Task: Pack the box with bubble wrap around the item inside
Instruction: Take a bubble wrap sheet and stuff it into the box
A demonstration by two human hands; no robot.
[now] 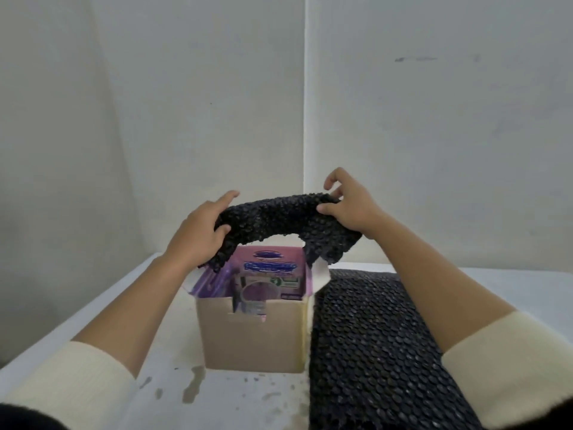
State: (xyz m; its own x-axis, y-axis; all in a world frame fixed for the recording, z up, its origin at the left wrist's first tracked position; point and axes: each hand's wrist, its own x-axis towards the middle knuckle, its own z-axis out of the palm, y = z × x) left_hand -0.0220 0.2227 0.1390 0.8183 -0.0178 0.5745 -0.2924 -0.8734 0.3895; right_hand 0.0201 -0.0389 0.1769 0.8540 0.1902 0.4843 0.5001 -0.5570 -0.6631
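An open brown cardboard box [252, 336] stands on the white table [102, 311]. Inside it is a purple and pink printed carton [269, 274], upright against the far wall. Above the box hangs a piece of black bubble wrap [279, 221], stretched between both hands. My left hand [198, 231] grips its left end, thumb in front and fingers behind. My right hand [347, 206] pinches its right end, index finger raised. The wrap's lower edges droop to the box's rim at both sides.
A large sheet of black bubble wrap [372, 346] lies on the table right of the box, reaching the near edge. White walls [192, 119] close in behind and to the left. Stains mark the tabletop in front of the box.
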